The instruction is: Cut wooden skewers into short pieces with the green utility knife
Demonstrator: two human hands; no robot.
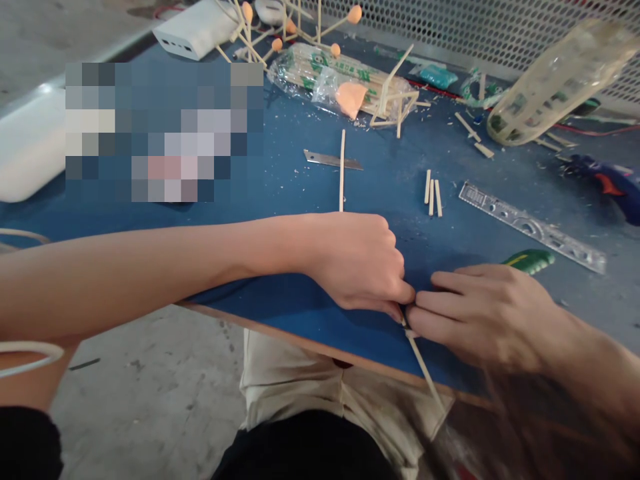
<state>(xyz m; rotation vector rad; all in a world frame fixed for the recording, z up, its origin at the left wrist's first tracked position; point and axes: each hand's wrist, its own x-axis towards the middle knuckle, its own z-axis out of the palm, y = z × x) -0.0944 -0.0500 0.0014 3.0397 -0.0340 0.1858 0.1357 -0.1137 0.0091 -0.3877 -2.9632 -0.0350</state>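
My left hand (363, 263) is closed, its thumb and fingers pinched at the upper end of a thin wooden stick (425, 365) by the table's front edge. Close beside it, my right hand (480, 310) has its fingertips pressed at the same spot; what they pinch is mostly hidden. The stick slants down past the edge. A second wooden stick (342, 170) lies beyond my left hand, across a snapped-off blade (327, 159). Three short stick pieces (431, 195) lie farther right. A green-handled tool (533, 261) shows partly behind my right hand.
On the blue table (280, 247) a clear ruler (533, 227) lies right, with a blue glue gun (613, 183) and plastic bottle (560, 83) beyond. Bagged sticks (320, 67), a stick frame (395, 110) and a white power bank (197, 30) are at the back.
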